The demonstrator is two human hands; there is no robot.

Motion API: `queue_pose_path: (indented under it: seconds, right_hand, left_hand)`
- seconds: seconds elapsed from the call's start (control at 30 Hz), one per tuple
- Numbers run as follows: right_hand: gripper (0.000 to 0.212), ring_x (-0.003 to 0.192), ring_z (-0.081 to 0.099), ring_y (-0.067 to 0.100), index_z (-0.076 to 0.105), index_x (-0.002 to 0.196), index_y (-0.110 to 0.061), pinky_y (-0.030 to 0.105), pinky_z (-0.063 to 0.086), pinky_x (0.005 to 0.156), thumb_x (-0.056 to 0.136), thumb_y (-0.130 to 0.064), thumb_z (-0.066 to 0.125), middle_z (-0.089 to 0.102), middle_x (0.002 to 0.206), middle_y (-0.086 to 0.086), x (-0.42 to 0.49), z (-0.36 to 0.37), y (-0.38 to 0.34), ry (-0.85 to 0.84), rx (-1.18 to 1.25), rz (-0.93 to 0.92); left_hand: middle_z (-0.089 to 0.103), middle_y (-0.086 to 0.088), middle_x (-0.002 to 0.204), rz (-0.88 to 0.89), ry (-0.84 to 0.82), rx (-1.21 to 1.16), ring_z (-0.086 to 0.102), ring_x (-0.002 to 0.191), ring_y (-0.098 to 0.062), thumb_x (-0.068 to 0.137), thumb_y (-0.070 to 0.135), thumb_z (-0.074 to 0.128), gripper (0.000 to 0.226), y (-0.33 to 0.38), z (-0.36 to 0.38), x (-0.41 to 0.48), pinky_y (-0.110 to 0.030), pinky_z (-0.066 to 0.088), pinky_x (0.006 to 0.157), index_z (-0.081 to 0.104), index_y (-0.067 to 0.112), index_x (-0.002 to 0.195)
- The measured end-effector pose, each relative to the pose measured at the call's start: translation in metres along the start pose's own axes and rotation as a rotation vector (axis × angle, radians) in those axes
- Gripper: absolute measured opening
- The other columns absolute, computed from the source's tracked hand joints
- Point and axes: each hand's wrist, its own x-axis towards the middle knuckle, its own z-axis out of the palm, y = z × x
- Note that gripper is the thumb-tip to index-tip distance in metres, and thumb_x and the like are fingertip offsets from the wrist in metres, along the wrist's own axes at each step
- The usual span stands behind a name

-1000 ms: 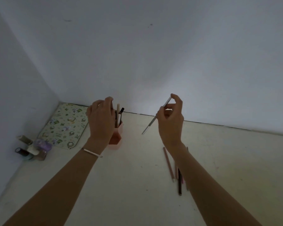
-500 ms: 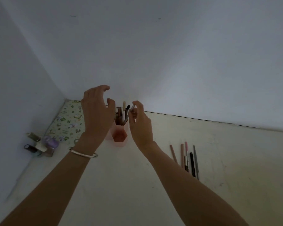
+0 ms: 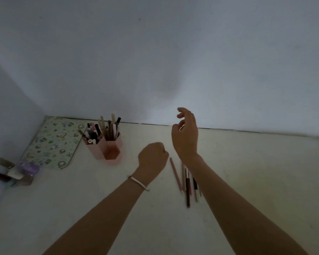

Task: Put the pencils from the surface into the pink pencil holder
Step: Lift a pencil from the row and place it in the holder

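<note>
The pink pencil holder (image 3: 110, 152) stands on the pale surface near the back wall, left of centre, with several pencils and pens upright in it. A few more pencils (image 3: 187, 183) lie side by side on the surface, partly hidden under my right forearm; a pink one (image 3: 175, 174) lies leftmost. My left hand (image 3: 152, 158) is curled into a loose fist with nothing in it, right of the holder and just left of the lying pencils. My right hand (image 3: 185, 134) hovers above the lying pencils, fingers apart and empty.
A floral-patterned mat (image 3: 53, 141) lies in the back left corner. Small bottles and a purple jar (image 3: 17, 172) cluster at the left wall. White walls close off the back and left. Bare surface stretches to the right and toward me.
The pencil my right hand carried now stands in the holder, and that hand has swung right, empty. My left hand left the holder, moved right and curled. The camera tilted down.
</note>
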Motion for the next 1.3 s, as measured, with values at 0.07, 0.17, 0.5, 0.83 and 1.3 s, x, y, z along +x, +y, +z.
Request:
queue_pose_path:
  seconds: [0.07,0.17,0.5,0.83,1.3]
  right_hand:
    - [0.049,0.071,0.052,0.003,0.056,0.120,-0.021,0.023,0.047,0.068,0.079,0.004,0.049,0.056,0.103,-0.008,-0.002,-0.019,0.014,-0.015,-0.030,0.038]
    - [0.043,0.071,0.052,0.006,0.060,0.114,-0.018,0.024,0.047,0.068,0.078,0.005,0.051,0.060,0.102,-0.006,-0.011,-0.042,0.036,-0.040,-0.067,0.066]
    - [0.026,0.077,0.057,0.008,0.065,0.104,-0.015,0.025,0.050,0.076,0.084,-0.003,0.054,0.063,0.103,-0.003,-0.026,-0.055,0.074,-0.153,-0.204,0.185]
    - [0.028,0.097,0.054,0.024,0.068,0.091,-0.009,0.031,0.045,0.078,0.095,-0.027,0.047,0.058,0.100,0.007,-0.049,-0.013,0.116,-0.462,-0.887,0.118]
    - [0.005,0.069,0.064,0.018,0.058,0.096,-0.015,0.022,0.048,0.060,0.092,-0.016,0.056,0.069,0.082,0.008,0.005,0.025,-0.009,-0.211,0.319,0.361]
  left_hand:
    - [0.068,-0.003,0.098,-0.063,-0.120,0.061,0.067,0.093,-0.023,0.091,0.034,0.050,0.026,0.013,0.031,0.000,-0.026,0.043,0.069,0.065,0.014,0.099]
    - [0.068,-0.002,0.104,-0.093,-0.164,0.160,0.067,0.096,-0.022,0.092,0.042,0.050,0.032,0.025,0.067,-0.003,-0.027,0.044,0.071,0.064,0.016,0.103]
    - [0.069,-0.006,0.097,-0.217,-0.187,-0.061,0.067,0.090,-0.027,0.085,0.035,0.060,0.026,0.014,0.075,-0.002,-0.027,0.045,0.067,0.065,0.012,0.096]
    - [0.065,0.002,0.087,-0.084,0.147,-0.453,0.065,0.072,-0.016,0.089,0.018,0.062,0.018,-0.004,0.012,-0.003,-0.036,0.059,0.070,0.056,0.015,0.105]
    - [0.065,0.003,0.098,-0.017,0.621,-0.378,0.068,0.075,-0.012,0.090,0.017,0.064,0.058,-0.073,-0.098,0.013,-0.031,0.059,0.064,0.032,0.030,0.137]
